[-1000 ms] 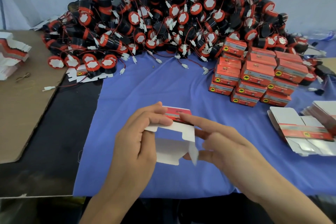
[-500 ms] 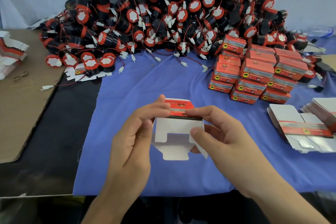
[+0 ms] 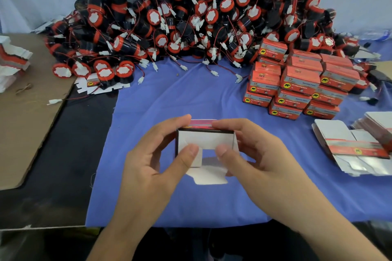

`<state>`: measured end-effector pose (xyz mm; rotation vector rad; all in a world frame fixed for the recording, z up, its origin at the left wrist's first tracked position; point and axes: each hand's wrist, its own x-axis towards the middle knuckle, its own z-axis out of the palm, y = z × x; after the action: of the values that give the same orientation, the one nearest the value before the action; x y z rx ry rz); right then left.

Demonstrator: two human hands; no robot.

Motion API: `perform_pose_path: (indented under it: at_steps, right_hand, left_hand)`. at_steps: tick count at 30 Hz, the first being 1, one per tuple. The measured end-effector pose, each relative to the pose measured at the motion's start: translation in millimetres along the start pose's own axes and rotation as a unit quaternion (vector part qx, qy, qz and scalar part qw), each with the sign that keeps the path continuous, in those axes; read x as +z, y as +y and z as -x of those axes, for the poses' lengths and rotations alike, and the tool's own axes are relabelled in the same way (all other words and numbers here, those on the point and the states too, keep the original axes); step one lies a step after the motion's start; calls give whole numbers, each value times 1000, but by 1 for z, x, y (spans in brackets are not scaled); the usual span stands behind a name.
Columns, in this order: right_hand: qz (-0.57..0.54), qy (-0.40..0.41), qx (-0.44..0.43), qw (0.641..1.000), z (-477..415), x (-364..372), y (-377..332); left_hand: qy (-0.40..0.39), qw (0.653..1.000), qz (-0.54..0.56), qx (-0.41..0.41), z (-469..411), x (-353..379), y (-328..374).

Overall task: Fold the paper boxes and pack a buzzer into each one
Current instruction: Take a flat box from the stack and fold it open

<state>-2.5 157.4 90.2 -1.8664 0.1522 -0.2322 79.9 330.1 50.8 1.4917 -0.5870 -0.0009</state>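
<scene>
Now both hands hold one paper box [image 3: 205, 140] over the blue cloth [image 3: 191, 99], its open end facing the camera. The left hand [image 3: 148, 165] grips the box's left side and the right hand [image 3: 265, 159] its right, with both thumbs apparently pressing the white side flaps inward, though blur hides the detail. Behind lie the buzzer pile [image 3: 191, 17] and the packed boxes [image 3: 297, 85].

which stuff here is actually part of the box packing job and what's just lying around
In the job:
- half-folded paper box, gripped by the left hand and right hand
- buzzer pile
- flat box blanks
- stack of closed boxes

Just lying about:
- brown cardboard sheet
- blue cloth, only the work surface
- black tabletop
</scene>
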Motion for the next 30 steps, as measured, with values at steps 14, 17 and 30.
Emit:
perform_pose_path:
  at_steps: [14, 17, 30]
  right_hand:
    - [-164, 67, -8, 984, 0, 13, 12]
    - [-83, 52, -81, 992, 6, 10, 12]
    - [-205, 128, -81, 967, 17, 37, 5]
  left_hand:
    - [32, 999, 33, -4, 11, 14, 13]
    - [52, 997, 65, 3, 8, 15, 10]
    - [58, 992, 106, 42, 24, 43, 20]
